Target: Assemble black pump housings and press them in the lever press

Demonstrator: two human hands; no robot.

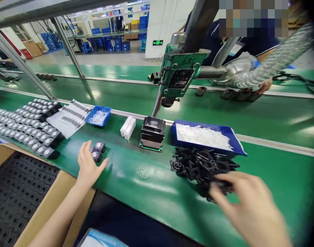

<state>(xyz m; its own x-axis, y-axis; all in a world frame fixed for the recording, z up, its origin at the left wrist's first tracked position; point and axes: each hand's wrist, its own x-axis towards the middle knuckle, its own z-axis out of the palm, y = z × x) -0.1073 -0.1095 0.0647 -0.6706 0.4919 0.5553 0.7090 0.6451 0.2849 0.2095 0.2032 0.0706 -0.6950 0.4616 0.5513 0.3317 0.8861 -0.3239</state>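
My left hand [88, 163], thumb and fingers spread, is beside two small square black parts with white round centres [98, 146]. It appears to hold nothing. At the near right edge of a heap of black plastic parts [198, 161], my right hand [247, 199] is blurred by motion. Its thumb and forefinger close around a dark plastic piece [224, 184], whose exact shape is unclear. Between the hands stands a green bench press [181, 73] with a black block [153, 132] under it.
Rows of finished-looking black parts with white centres [25, 132] fill the left bench. A blue tray of white rings [103, 118], white blocks [128, 127] and a blue bin of white pieces [176, 135] line the back. A carton [60, 185] stands front left. Another person works opposite.
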